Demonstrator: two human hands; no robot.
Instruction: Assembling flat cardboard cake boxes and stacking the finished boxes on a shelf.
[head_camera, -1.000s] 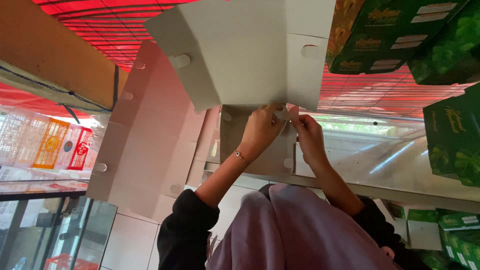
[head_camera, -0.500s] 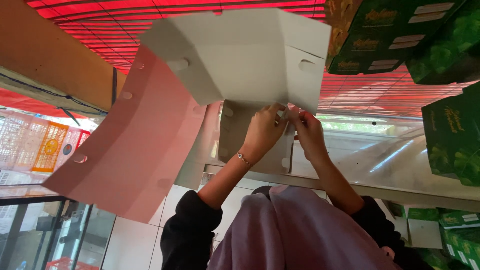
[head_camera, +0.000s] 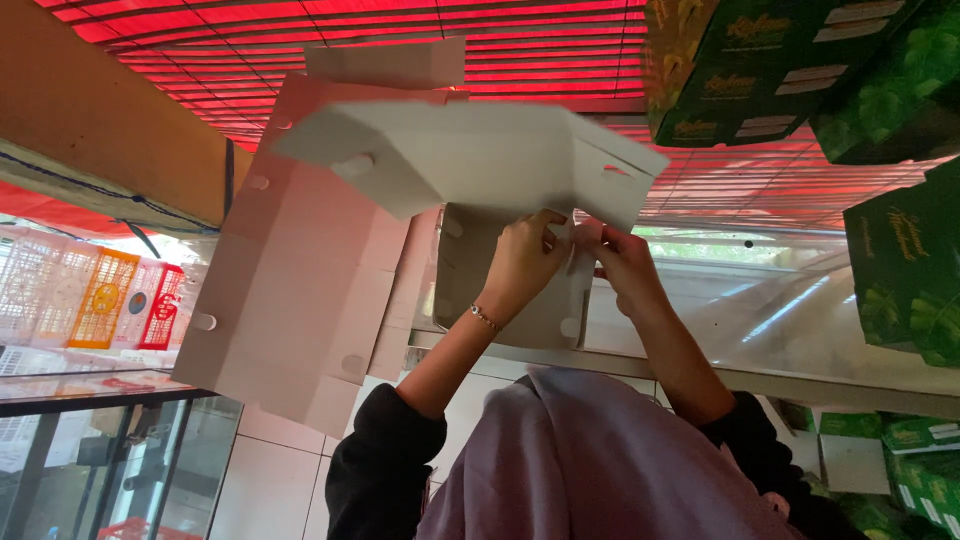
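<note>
The white cardboard box (head_camera: 480, 160) has swung flatter since a moment ago, its long flap (head_camera: 290, 300) now hanging lower. Left hand (head_camera: 525, 262) and right hand (head_camera: 622, 262) are both pinched on its near edge, so folding looks underway.

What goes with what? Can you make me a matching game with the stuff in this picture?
Things:
1 cardboard box
2 stacked cartons
3 plastic crates
4 bracelet

Colour or place:
a green
b on a wrist
c white
d orange and red

Pairs: 1-c, 2-a, 3-d, 4-b
</note>
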